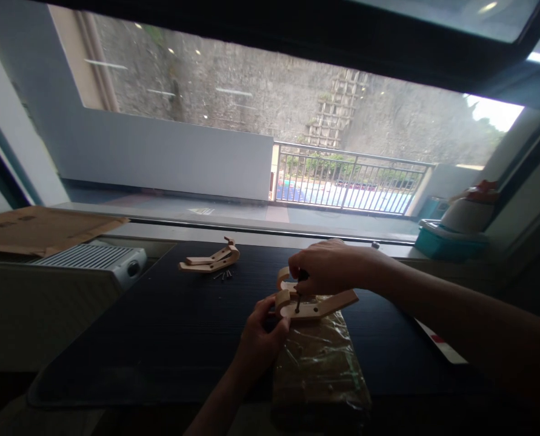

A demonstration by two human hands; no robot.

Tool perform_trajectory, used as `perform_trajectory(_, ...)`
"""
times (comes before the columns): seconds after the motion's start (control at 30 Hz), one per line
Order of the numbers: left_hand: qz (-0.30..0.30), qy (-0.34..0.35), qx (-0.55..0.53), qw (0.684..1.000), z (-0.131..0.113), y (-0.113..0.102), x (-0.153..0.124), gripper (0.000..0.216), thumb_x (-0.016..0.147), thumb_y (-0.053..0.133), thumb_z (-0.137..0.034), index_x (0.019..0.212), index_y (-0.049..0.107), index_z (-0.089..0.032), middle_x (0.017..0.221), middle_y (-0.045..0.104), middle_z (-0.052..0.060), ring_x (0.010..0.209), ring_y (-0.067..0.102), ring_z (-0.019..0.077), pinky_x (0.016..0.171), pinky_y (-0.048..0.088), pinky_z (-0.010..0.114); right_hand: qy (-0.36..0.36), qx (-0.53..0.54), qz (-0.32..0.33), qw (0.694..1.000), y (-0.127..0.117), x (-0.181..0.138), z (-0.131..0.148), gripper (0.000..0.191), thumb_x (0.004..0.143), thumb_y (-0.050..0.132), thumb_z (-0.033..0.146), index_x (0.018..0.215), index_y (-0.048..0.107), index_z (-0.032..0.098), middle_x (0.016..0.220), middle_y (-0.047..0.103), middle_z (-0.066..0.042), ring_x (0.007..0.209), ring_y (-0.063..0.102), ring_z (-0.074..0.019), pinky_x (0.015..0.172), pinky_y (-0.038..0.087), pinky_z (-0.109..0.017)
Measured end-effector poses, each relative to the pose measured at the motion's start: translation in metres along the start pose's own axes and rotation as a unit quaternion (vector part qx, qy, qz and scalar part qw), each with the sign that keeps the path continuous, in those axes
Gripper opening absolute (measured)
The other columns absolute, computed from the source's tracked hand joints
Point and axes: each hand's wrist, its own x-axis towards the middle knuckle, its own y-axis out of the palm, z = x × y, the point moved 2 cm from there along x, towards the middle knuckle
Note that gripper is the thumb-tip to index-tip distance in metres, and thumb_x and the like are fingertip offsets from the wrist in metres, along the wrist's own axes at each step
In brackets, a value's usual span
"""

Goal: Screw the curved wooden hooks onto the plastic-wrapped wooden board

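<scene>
A light wooden hook-shaped piece (317,307) lies on a plastic-wrapped packet (319,363) on the dark table (160,327). My left hand (260,339) pinches the piece's curved left end. My right hand (328,266) is closed over a small dark tool (298,297) that stands upright on the piece. A second, matching wooden piece (210,259) lies further back on the left, with a few small screws (223,275) just in front of it.
A grey ribbed appliance (92,259) and flat cardboard (37,229) sit at the left. A teal box with a white object (454,233) stands on the sill at the right. A white strip (440,342) lies under my right forearm. A large window is ahead.
</scene>
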Motion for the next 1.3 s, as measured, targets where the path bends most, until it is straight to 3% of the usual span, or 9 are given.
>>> perform_trajectory(0.23,-0.008,-0.011,0.005,1.0,0.002,0.0,0.0,0.039,0.069,0.061,-0.029,0.106,0.061,-0.017,0.11,0.064,0.008,0.095,0.062,0.0226,0.082,0.049,0.03,-0.019,0.017,-0.023,0.999,0.009,-0.004,-0.003,0.023,0.081,0.05,0.028,0.078,0.068,0.015,0.071,0.062,-0.005,0.06,0.049,-0.0121,0.054,0.03,-0.025)
perform_trajectory(0.3,-0.003,-0.014,0.006,1.0,0.003,-0.001,0.0,0.04,0.069,0.061,-0.03,0.107,0.061,-0.017,0.111,0.064,0.008,0.097,0.061,0.0229,0.082,0.049,0.03,0.029,0.068,-0.033,0.997,0.018,-0.002,-0.014,0.027,0.082,0.047,0.032,0.076,0.068,0.015,0.066,0.061,-0.004,0.056,0.047,-0.0112,0.052,0.03,-0.024)
perform_trajectory(0.4,0.022,-0.022,-0.004,0.999,0.007,-0.001,0.002,0.045,0.071,0.061,-0.033,0.112,0.057,-0.017,0.112,0.064,0.008,0.098,0.062,0.0229,0.078,0.05,0.029,0.115,0.174,0.027,0.978,0.029,-0.005,-0.032,0.031,0.079,0.049,0.039,0.069,0.067,0.015,0.056,0.057,-0.001,0.046,0.043,-0.0089,0.046,0.03,-0.023)
perform_trajectory(0.53,0.04,-0.027,-0.032,0.998,0.012,-0.002,0.003,0.047,0.072,0.061,-0.04,0.113,0.056,-0.018,0.104,0.067,0.006,0.094,0.064,0.0231,0.071,0.052,0.026,0.086,0.272,-0.012,0.958,0.042,-0.024,-0.048,0.034,0.076,0.052,0.043,0.066,0.066,0.014,0.053,0.057,-0.001,0.046,0.046,-0.0096,0.047,0.033,-0.023)
perform_trajectory(0.6,0.044,-0.04,-0.043,0.997,0.013,-0.003,0.003,0.05,0.071,0.063,-0.043,0.114,0.054,-0.019,0.096,0.07,0.005,0.089,0.066,0.0232,0.066,0.053,0.026,0.087,0.385,-0.114,0.912,0.059,-0.038,-0.055,0.036,0.079,0.049,0.045,0.077,0.067,0.014,0.062,0.062,-0.002,0.053,0.052,-0.011,0.052,0.039,-0.023)
perform_trajectory(0.73,0.031,-0.026,-0.061,0.997,0.013,-0.004,0.0,0.056,0.066,0.068,-0.043,0.115,0.053,-0.023,0.102,0.068,0.004,0.091,0.065,0.0239,0.069,0.054,0.028,0.153,0.527,-0.354,0.757,0.114,-0.058,-0.063,0.036,0.074,0.054,0.044,0.093,0.064,0.015,0.083,0.065,-0.006,0.072,0.058,-0.0163,0.061,0.046,-0.026)
perform_trajectory(0.83,0.036,-0.004,-0.061,0.997,0.013,-0.003,0.0,0.051,0.067,0.067,-0.044,0.111,0.056,-0.022,0.12,0.06,0.007,0.095,0.064,0.0245,0.075,0.053,0.028,0.197,0.578,-0.412,0.676,0.147,-0.053,-0.058,0.042,0.07,0.058,0.051,0.092,0.065,0.016,0.082,0.065,-0.006,0.075,0.059,-0.0193,0.061,0.046,-0.028)
perform_trajectory(0.9,0.029,0.006,-0.054,0.998,0.013,-0.003,0.001,0.049,0.066,0.067,-0.045,0.108,0.059,-0.021,0.129,0.053,0.009,0.098,0.063,0.0253,0.076,0.053,0.028,0.214,0.6,-0.415,0.649,0.159,-0.043,-0.051,0.05,0.068,0.057,0.056,0.096,0.065,0.016,0.073,0.063,-0.004,0.067,0.058,-0.0196,0.054,0.044,-0.028)
perform_trajectory(1.3,0.021,0.031,-0.062,0.997,0.011,0.005,-0.002,0.037,0.076,0.06,-0.036,0.111,0.06,-0.023,0.129,0.051,0.009,0.098,0.061,0.0247,0.082,0.051,0.034,0.22,0.56,-0.461,0.653,0.176,-0.016,-0.043,0.039,0.078,0.043,0.052,0.084,0.06,0.018,0.071,0.062,-0.006,0.068,0.059,-0.0225,0.054,0.046,-0.029)
